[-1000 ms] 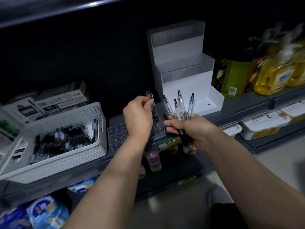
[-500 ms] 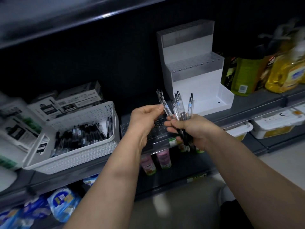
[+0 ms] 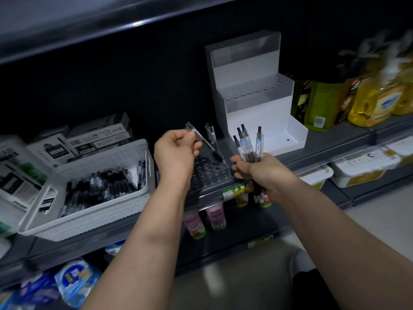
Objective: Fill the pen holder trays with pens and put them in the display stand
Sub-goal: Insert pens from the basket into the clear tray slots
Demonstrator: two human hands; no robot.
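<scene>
While the left hand [image 3: 176,151] pinches one pen [image 3: 202,143] between thumb and fingers, tilted with its dark tip down toward the tray [image 3: 214,173], the right hand [image 3: 259,173] is clenched around a bunch [image 3: 248,146] of about four pens held upright, clickers up. Whether the tilted pen's tip has entered a hole I cannot tell. The clear tray, dotted with round holes, lies at the front edge of the shelf [image 3: 335,151], just right of the basket [image 3: 93,218] and partly under the left hand. An upright pen [image 3: 210,134], blurred, stands at the tray's back edge. The right hand hovers off the tray's right end, over the shelf's front edge.

The white stepped stand [image 3: 259,113] sits toward the back of the shelf, behind the right hand, and clear holders rest on its top and middle steps. The white basket at the shelf's left end holds a heap of loose pens [image 3: 100,186]. Boxes [image 3: 96,139] are stacked behind the basket. Yellow and green bottles [image 3: 371,101] stand right of the stand, near the shelf's right end.
</scene>
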